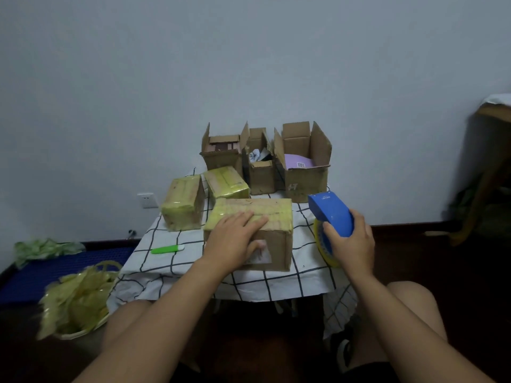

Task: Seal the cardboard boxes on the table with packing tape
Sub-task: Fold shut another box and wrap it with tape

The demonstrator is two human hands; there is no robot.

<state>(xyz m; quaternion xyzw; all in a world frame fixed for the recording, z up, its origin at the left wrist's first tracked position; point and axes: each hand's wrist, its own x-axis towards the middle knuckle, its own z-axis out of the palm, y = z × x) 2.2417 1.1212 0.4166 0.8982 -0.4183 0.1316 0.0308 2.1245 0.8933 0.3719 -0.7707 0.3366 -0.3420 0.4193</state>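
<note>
The left hand lies flat on the near box, fingers straight over its taped top near the front edge, thumb on the front face. The right hand grips the blue dispenser, held above the right edge of the table, just beside this box. Two taped boxes stand left behind; three open boxes stand at the back edge. A green cutter lies on free cloth at the left.
</note>
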